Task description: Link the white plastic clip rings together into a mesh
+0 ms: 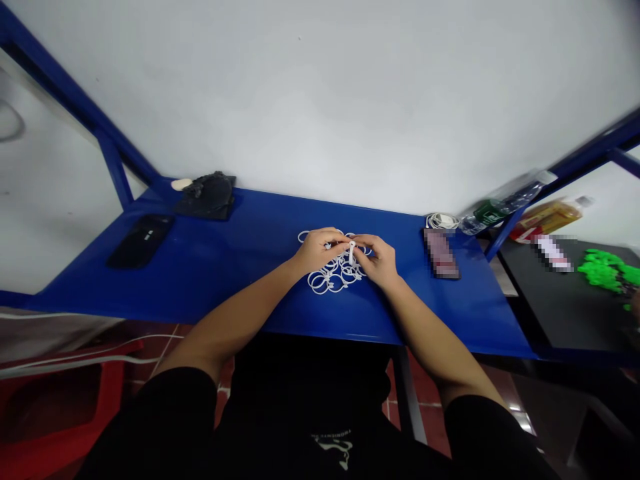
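Observation:
A pile of thin white plastic rings (337, 283), with small clip-like joints, lies on the blue table (270, 267) in front of me. Just above the pile, my left hand (320, 248) and my right hand (379, 259) meet, fingers closed in a pinch. Between their fingertips is a white plastic ring (352, 253), seen nearly edge-on. The left fingers come to it from one side, while the right thumb and fingers grip the other. Part of the pile is hidden under both hands.
A dark phone (141, 240) and a black pouch (213, 200) lie at the left. At the right are another phone (442, 253), a coiled white cable (440, 221) and a plastic bottle (500, 208). Bright green pieces (607, 270) sit on the neighbouring dark table (555, 300).

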Available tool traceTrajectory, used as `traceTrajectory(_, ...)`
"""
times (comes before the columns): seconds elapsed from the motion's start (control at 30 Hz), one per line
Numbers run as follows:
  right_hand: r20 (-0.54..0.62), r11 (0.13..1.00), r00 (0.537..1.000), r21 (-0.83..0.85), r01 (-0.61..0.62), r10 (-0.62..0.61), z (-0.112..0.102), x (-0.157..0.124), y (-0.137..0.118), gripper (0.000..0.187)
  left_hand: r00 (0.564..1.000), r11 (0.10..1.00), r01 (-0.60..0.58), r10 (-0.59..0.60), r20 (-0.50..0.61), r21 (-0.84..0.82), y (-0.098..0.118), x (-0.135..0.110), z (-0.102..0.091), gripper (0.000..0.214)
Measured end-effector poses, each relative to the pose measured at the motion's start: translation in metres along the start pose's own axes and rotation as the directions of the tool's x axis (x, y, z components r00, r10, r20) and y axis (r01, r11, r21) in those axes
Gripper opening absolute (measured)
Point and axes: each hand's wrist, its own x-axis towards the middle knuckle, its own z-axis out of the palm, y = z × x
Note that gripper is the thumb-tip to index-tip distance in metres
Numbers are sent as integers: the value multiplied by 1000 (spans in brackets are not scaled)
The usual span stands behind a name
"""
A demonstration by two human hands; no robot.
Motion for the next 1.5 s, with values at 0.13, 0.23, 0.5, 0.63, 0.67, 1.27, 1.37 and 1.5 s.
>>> traceTrajectory(0.13, 1, 995, 995, -22, 101, -101, -2, 5, 1, 19, 1000, 999, -17, 17, -7, -40, 2, 1, 0, 7)
traceTrajectory(0.23, 15, 991, 991, 0, 134, -134, -3, 6, 2, 22, 1000, 999, 18, -18, -4, -51, 2, 0, 1, 8)
traceTrajectory(0.5, 109, 987, 984, -55, 149, -143, -2, 4, 8, 27, 988, 987, -158, 158, -1, 22, -6, -2, 2, 14)
traceTrajectory(0.63, 85, 985, 986, -84, 153, -145, -1, 4, 5, 26, 981, 979, -190, 192, -17, 78, -4, -2, 3, 4)
traceTrajectory(0.67, 86, 986, 987, -85, 142, -135, -1, 4, 5, 27, 982, 980, -187, 189, -21, 74, -3, -2, 3, 4)
traceTrajectory(1.27, 31, 996, 999, -71, 45, -43, -2, 6, -3, 31, 979, 982, -135, 153, -132, 135, -3, -4, 3, 6)
traceTrajectory(1.37, 24, 997, 998, -44, 57, -56, -3, 5, -6, 24, 980, 987, -104, 123, -156, 126, -2, -3, 2, 6)
traceTrajectory(1.5, 29, 994, 994, -2, 108, -108, -3, 4, -4, 20, 988, 993, -90, 99, -122, 79, -5, -4, 4, 8)
